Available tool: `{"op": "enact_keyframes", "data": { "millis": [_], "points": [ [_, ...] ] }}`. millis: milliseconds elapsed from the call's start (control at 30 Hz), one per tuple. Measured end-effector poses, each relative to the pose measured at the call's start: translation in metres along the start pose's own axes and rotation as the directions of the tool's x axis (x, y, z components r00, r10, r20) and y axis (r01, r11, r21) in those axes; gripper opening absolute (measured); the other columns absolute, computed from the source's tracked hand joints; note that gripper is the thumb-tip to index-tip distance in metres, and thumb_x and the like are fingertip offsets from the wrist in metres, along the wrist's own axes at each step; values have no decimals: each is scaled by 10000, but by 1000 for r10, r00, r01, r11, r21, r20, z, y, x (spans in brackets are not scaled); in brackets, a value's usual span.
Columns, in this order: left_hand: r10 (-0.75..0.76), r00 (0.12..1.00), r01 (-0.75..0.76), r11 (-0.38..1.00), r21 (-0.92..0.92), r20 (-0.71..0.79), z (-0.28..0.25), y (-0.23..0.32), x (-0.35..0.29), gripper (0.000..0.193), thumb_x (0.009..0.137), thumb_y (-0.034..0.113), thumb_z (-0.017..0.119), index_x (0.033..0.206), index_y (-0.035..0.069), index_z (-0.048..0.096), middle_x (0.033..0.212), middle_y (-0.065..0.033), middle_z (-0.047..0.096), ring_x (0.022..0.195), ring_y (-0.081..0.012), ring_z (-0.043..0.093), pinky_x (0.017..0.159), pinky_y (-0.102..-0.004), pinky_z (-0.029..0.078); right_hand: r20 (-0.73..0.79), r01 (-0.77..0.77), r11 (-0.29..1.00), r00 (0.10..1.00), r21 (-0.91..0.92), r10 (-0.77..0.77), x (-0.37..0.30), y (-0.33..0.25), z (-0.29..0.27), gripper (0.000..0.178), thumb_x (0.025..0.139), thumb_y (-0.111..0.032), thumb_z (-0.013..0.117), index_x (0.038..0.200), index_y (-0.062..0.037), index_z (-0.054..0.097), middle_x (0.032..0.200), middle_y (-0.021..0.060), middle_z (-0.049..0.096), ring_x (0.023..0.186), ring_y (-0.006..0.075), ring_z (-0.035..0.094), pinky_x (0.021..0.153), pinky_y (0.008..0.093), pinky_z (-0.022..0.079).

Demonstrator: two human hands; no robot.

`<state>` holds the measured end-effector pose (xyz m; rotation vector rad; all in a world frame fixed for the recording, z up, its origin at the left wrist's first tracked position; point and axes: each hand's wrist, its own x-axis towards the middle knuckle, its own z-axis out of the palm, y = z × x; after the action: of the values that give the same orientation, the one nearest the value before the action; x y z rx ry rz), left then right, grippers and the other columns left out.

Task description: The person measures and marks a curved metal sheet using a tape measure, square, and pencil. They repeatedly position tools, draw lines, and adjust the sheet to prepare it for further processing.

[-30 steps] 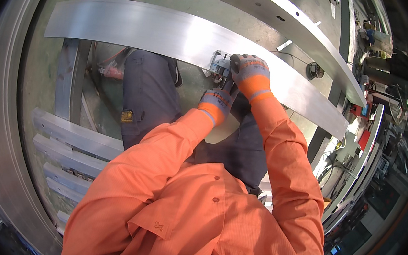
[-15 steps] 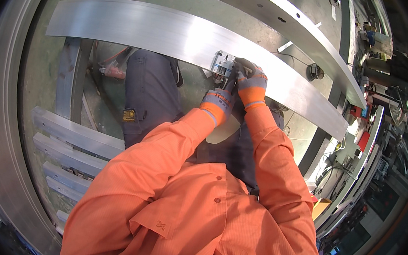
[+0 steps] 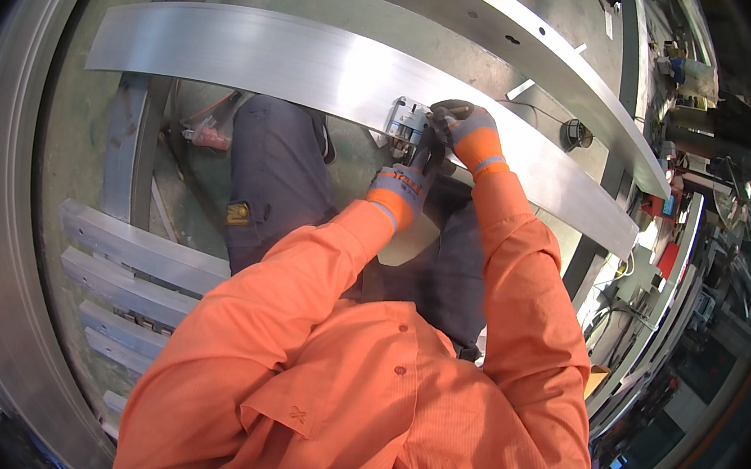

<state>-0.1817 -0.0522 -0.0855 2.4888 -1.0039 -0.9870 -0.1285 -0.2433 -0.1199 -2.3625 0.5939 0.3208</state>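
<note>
Fitting: a small silvery metal block (image 3: 407, 118) with blue-tinted faces is sitting on the near edge of the beam, at about 12 o'clock from the left hand and 9 o'clock from the right hand.
Beam: a long, brushed aluminium beam (image 3: 257, 56) is lying flat and curving across the view, running from 10 o'clock down toward 3 o'clock.
Contact: fitting is touching the beam; its underside is hidden.

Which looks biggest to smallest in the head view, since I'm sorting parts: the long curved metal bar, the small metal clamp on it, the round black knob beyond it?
1. Curved metal bar, by far the largest.
2. Small metal clamp.
3. Round black knob: looks about the clamp's size and sits farther away, so this order is unsure.
</note>
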Motion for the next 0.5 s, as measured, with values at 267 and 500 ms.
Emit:
{"op": "enact_keyframes", "data": {
  "millis": [267, 500],
  "points": [
    [50, 964, -49, 999, 9, -259, 35, -8, 10, 828, 957, 125, 557, 1704, 138, 202, 1667, -201, 394, 1156, -375, 724, 925, -461, 600, -86, 134, 965, 989, 226, -117, -32, -73, -4, 342, 900, -319, 772, 1056, -16, 803, 966, 167, 798, 907, 280, 754, 818, 380, 591],
    [78, 993, -85, 994, -72, -92, 28, -6, 13, 774, 951, 169, 617, 1666, 130, 321, 1374, -176, 687, 1169, -351, 719, 913, -477, 598, -23, 37, 996, 999, 81, -36, -12, -49, 14, 440, 878, -428, 776, 1059, -29, 812, 991, 217, 792, 937, 366, 766, 847, 427, 597]
  ]
}}
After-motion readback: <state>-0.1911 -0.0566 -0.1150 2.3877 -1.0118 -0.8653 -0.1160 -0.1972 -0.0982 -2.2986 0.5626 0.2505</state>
